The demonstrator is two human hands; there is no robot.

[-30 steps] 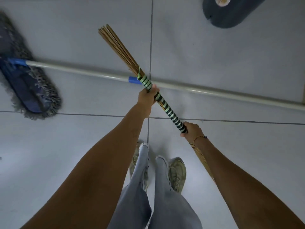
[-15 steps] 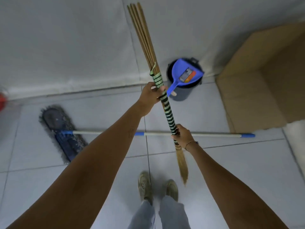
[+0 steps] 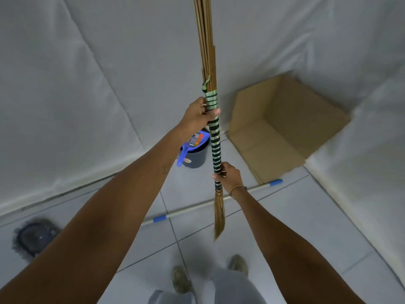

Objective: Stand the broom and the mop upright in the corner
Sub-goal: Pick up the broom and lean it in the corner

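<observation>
I hold a straw broom (image 3: 215,145) nearly upright in front of me, its green-striped wrapped handle in both hands and its loose brown tip hanging above the floor. My left hand (image 3: 200,114) grips the upper end of the wrapping. Lower down, my right hand (image 3: 229,177) grips the striped part just above the tuft. The mop lies flat on the tiles behind the broom: its white pole (image 3: 190,208) with blue bands runs from left to right, and its grey fringed head (image 3: 32,236) shows at the far left, partly hidden by my left arm.
A dark bucket (image 3: 196,157) with a blue dustpan (image 3: 192,142) in it stands against the white-draped wall. An open cardboard box (image 3: 282,128) lies on its side in the corner at the right. My feet (image 3: 182,279) are on the tiled floor.
The broom has swung from a slant to nearly vertical, and my view has lifted from the floor towards the wall and corner. Both hands kept their grip. The mop stayed on the floor.
</observation>
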